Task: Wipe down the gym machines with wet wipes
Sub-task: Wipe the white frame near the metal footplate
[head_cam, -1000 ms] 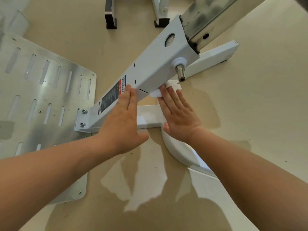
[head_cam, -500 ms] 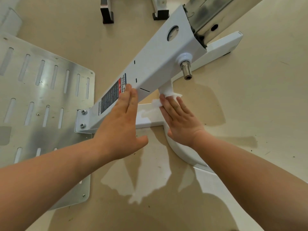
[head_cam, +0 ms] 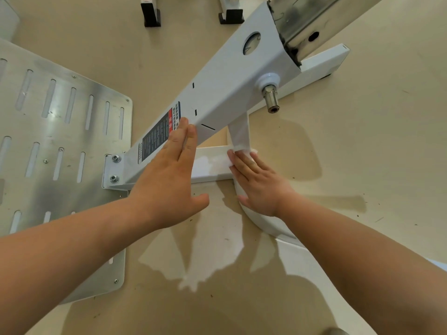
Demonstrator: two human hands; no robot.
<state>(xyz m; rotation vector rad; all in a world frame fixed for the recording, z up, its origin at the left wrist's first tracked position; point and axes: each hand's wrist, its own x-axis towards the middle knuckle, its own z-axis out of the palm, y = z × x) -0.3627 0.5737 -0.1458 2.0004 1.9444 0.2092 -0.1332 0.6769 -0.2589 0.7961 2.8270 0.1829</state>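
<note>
A white sloping beam (head_cam: 225,93) of the gym machine runs from a slotted metal footplate (head_cam: 60,131) up to the top right, with a dark warning label (head_cam: 157,134) on it. My left hand (head_cam: 169,175) lies flat with straight fingers against the beam's lower side, beside the label. My right hand (head_cam: 258,184) presses a white wet wipe (head_cam: 239,151) flat onto the white base frame (head_cam: 210,165), where a short upright post meets it. Most of the wipe is hidden under my fingers.
A metal pin (head_cam: 271,99) sticks out of the beam's side above my right hand. A chrome tube (head_cam: 307,20) enters the beam's top end. Two black-capped feet (head_cam: 151,16) stand on the beige floor at the top. A white floor bar (head_cam: 324,61) lies behind the beam.
My right hand has slid the wipe down from under the beam, along the post, onto the base frame. The left hand has stayed flat on the beam.
</note>
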